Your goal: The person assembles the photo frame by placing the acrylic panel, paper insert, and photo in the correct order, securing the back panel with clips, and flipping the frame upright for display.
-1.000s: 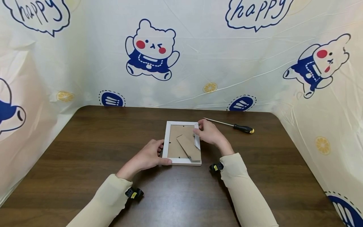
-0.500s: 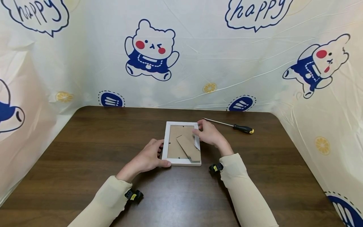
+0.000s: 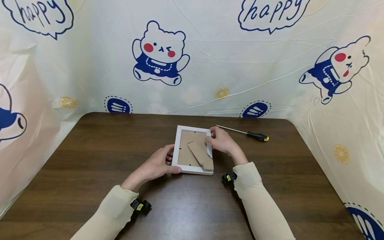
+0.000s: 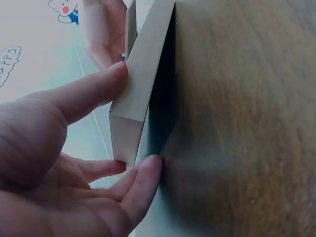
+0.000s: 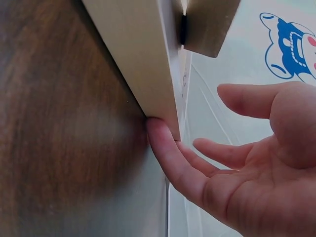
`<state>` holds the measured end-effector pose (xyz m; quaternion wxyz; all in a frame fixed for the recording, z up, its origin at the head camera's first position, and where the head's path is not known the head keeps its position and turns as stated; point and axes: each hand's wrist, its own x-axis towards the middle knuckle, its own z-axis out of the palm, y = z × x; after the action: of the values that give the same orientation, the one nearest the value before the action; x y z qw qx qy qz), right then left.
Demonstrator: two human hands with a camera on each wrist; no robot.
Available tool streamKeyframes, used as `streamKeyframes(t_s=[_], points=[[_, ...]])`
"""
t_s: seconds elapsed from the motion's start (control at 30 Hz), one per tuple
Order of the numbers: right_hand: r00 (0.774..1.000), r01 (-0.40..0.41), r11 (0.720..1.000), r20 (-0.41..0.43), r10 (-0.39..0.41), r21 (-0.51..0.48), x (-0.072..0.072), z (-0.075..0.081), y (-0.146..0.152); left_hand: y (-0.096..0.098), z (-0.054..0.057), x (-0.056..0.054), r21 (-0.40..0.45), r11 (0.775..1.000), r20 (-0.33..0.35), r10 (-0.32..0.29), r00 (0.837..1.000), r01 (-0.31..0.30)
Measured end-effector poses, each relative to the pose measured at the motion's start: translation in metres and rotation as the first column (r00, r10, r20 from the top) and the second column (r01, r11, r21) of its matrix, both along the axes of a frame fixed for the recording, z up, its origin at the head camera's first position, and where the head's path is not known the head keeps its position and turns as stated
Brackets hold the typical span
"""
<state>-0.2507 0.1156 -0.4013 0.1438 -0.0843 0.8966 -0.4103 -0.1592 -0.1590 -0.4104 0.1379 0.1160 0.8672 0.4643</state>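
Observation:
A white picture frame [image 3: 196, 169] lies back side up, with its brown backing board [image 3: 184, 151] and slanted easel stand [image 3: 200, 156] showing. My left hand [image 3: 154, 164] grips its near left corner, thumb [image 4: 111, 81] on the edge and fingertips [image 4: 150, 168] at the side and underside. That left side is tilted up off the table; a dark gap shows beneath it in the left wrist view. At the far right corner, my right hand [image 3: 223, 141] touches the frame's side with a fingertip [image 5: 158, 128], its thumb [image 5: 242, 98] held apart from the frame.
A screwdriver [image 3: 257, 136] with a black and yellow handle lies behind and right of the frame, its shaft tip near the right hand. The brown wooden table [image 3: 90, 160] ends at a printed curtain [image 3: 207, 73] behind and at both sides.
The left side of the picture frame has risen from the table with the left hand, tilting the frame. My right hand has stayed nearly still at the far right corner.

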Motion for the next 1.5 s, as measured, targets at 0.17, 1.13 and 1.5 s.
streamKeyframes(t_s=[0.17,1.13,1.5], points=[[1.0,0.003,1.0,0.011,-0.003,-0.027,-0.001,-0.001,0.0,-0.001,0.002,0.0,0.067,0.998,0.072,-0.004,0.997,-0.001],[1.0,0.008,0.987,-0.02,-0.011,-0.158,0.001,0.011,0.005,0.012,0.023,0.004,-0.018,0.989,-0.253,0.139,0.957,-0.148],[1.0,-0.006,0.971,-0.012,0.003,-0.238,0.003,0.015,0.003,0.012,0.032,0.003,-0.066,0.982,-0.313,0.149,0.938,-0.178]])
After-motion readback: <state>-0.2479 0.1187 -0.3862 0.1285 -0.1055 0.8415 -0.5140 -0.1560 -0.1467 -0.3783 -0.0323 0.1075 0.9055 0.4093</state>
